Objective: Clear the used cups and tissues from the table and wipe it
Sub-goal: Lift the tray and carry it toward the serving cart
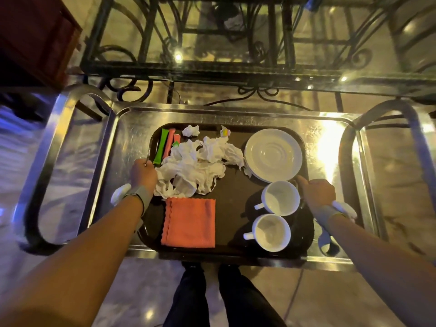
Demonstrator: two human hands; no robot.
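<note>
A dark tray (232, 192) lies on a steel trolley top (132, 135). My left hand (143, 172) grips the tray's left rim and my right hand (317, 188) grips its right rim. On the tray lie a heap of crumpled white tissues (198, 167), an orange folded cloth (190, 223), two empty white cups (280, 197) (271, 232), stacked white saucers (273, 154) and green and pink sachets (165, 145).
A glass-topped table with a black wrought-iron frame (212, 67) stands just beyond the trolley. The trolley has curved steel handles at left (54, 128) and right (401, 128). A dark red wooden cabinet (35, 36) is at the far left. My legs are below the trolley's near edge.
</note>
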